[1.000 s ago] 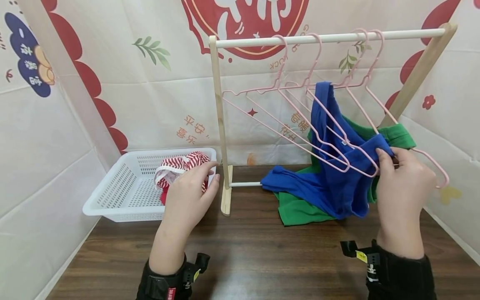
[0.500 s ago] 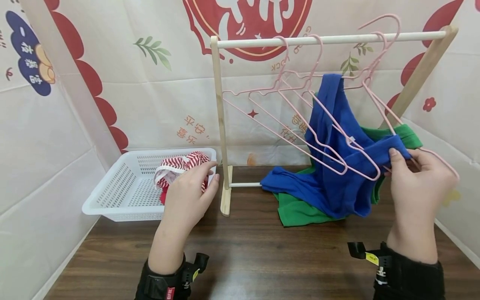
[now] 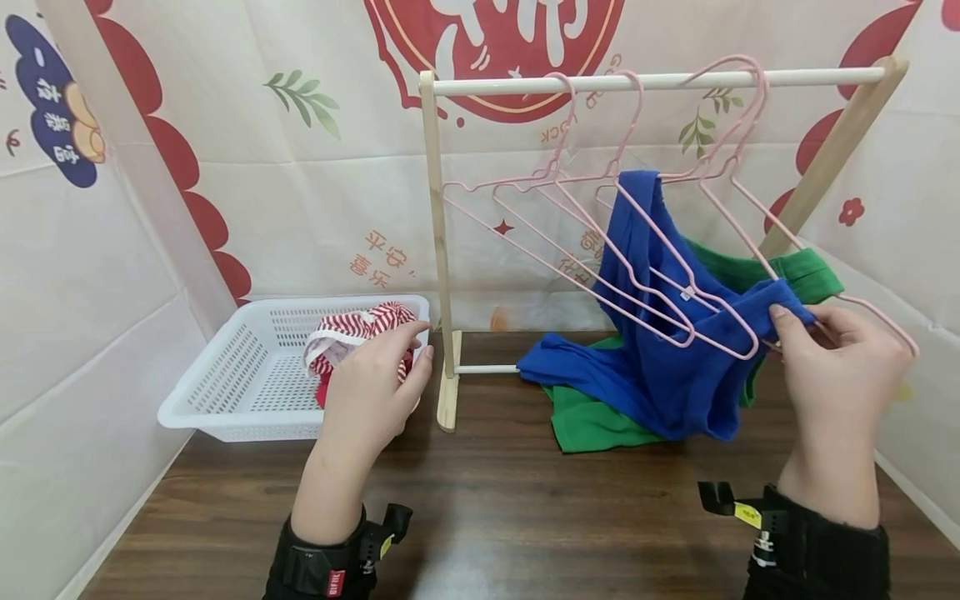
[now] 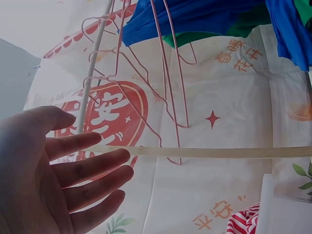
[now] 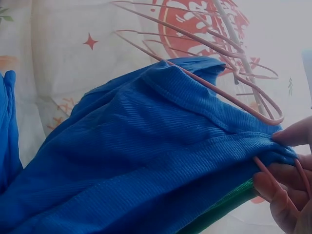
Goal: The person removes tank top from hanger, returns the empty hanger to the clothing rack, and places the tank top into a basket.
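My right hand (image 3: 843,358) pinches the waistband end of the blue trousers (image 3: 652,383) between thumb and fingers, at the lower corner of a pink hanger (image 3: 738,223). In the right wrist view, pink wire also runs between the fingers (image 5: 280,200). The waistband slants up to the left, and the trouser legs trail down onto the table. Behind it, green trousers (image 3: 600,423) hang on another pink hanger. My left hand (image 3: 375,379) hovers by the basket's right end with nothing in it; the left wrist view shows its fingers (image 4: 92,170) relaxed and spread.
A drying rack with a white rail (image 3: 487,87) and wooden posts (image 3: 438,233) stands at the back right. Two bare pink hangers (image 3: 558,179) hang at its left part. A white basket (image 3: 176,415) at left holds a red-and-white striped garment (image 3: 386,317).
My right hand has shifted right, drawing the blue waistband towards the hanger's corner. That hanger's hook rose off the rail midway and is now lower, back at the rail. My left hand stays put.
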Demonstrator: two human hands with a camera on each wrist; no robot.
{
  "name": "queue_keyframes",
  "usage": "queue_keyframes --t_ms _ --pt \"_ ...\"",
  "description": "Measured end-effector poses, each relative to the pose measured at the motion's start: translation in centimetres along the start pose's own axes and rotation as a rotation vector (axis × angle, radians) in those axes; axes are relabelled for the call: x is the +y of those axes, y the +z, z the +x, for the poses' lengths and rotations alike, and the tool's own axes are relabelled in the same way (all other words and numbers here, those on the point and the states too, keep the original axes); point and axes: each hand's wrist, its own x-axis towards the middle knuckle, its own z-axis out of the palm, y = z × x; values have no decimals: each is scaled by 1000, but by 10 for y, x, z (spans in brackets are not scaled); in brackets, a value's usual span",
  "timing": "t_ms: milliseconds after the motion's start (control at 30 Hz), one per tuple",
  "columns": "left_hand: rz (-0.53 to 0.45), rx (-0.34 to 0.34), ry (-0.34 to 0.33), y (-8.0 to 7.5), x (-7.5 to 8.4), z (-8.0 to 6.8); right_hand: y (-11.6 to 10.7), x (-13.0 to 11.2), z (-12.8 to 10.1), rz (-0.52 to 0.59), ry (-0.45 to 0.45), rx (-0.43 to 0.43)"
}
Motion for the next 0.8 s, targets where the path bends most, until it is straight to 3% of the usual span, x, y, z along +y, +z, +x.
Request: queue_keyframes --t_ms 167,300,467,800 --pt "2 -18 -22 1 0 0 -2 -4 -4 -171 57 -71" --pt "2 -22 -24 1 -1 1 -2 -7 -6 -272 44 -127" --pt "2 -33 -37 2 -2 1 -3 -8 -4 -265 13 -185" --pt "18 -37 -44 4 -6 1 -3 -4 1 -260 105 -344"
